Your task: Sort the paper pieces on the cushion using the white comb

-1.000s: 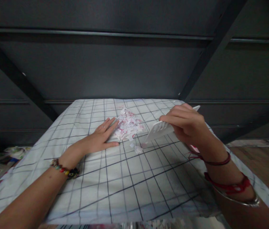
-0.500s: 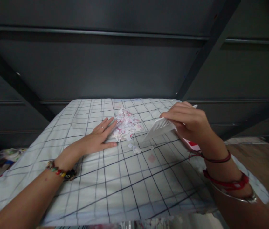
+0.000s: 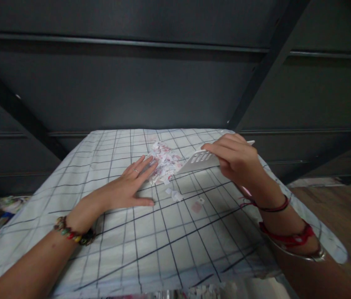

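Note:
A heap of small torn paper scraps [image 3: 164,160], white with pink and red marks, lies on the checked cloth [image 3: 150,253]. My left hand [image 3: 128,185] is flat with spread fingers, its fingertips touching the heap's left side. My right hand [image 3: 236,158] grips a thin white panel with a row of slots [image 3: 196,161] by its upper edge. The panel is tilted, and its lower left corner meets the right side of the heap. A few loose scraps [image 3: 174,194] lie in front of the heap, with a pinkish scrap [image 3: 197,206] to their right.
Behind the cloth-covered surface rises a dark panelled wall [image 3: 150,87] with metal bars. A pink and red object [image 3: 246,192] is mostly hidden under my right wrist. Wooden floor [image 3: 327,203] shows at right. Assorted items [image 3: 10,205] sit low at left.
The slotted white panel has moved left with my right hand, up to the heap's right side. My left hand has shifted slightly to the right, its thumb spreading wider.

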The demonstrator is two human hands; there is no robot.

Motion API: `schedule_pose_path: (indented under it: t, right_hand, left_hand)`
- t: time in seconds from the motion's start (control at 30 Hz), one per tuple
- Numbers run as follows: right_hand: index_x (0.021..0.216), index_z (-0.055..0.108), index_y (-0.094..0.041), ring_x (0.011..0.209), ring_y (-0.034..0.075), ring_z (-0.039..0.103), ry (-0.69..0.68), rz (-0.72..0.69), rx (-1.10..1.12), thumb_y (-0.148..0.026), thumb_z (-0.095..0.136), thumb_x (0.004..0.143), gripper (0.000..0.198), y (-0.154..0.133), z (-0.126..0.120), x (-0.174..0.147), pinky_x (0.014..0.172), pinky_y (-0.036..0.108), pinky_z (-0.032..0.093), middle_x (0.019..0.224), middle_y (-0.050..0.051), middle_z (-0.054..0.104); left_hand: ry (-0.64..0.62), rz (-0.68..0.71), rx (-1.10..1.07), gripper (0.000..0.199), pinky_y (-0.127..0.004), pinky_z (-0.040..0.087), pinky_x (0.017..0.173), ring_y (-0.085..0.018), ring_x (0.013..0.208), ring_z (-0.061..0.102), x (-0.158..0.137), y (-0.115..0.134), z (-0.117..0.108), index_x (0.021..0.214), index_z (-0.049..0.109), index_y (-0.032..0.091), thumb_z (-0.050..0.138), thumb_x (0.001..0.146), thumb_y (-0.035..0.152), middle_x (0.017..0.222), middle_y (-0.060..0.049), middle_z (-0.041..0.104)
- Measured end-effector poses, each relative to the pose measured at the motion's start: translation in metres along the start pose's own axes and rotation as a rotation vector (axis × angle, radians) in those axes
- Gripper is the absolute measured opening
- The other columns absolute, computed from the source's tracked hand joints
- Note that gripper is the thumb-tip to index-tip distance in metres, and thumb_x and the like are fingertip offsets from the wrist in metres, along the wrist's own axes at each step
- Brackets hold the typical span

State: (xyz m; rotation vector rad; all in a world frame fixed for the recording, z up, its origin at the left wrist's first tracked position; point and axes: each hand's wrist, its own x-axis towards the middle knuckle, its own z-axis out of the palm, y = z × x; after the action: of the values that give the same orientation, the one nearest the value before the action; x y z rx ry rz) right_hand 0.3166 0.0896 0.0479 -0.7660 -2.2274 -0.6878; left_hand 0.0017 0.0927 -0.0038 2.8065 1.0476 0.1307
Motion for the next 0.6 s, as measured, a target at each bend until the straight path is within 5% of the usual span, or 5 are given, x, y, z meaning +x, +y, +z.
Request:
schedule_pose_path:
  t: [0.37,0.6]
  right_hand:
    - [0.09,0.062,-0.017,0.068,0.017,0.052,-0.015,-0.037,0.054,0.002,0.038,0.067,0.038,0.003,-0.005,0.0,0.064,0.032,0.039,0.069,0.003,0.061]
    - [0.091,0.058,-0.019,0.065,0.014,0.054,-0.067,-0.051,0.366,0.003,0.04,0.071,0.034,0.001,-0.012,0.004,0.064,0.03,0.043,0.068,0.0,0.058]
  left_hand:
    - [-0.01,-0.021,-0.019,0.092,-0.054,0.011,0.111,-0.038,0.14,-0.007,-0.001,-0.003,0.002,0.15,-0.007,0.024,0.04,0.087,0.072,0.156,-0.013,-0.008]
    - [-0.021,-0.046,-0.004,0.092,-0.053,0.012,0.111,-0.038,0.14,-0.007,0.0,-0.003,0.0,0.151,-0.001,0.02,0.035,0.087,0.074,0.156,-0.014,-0.007]
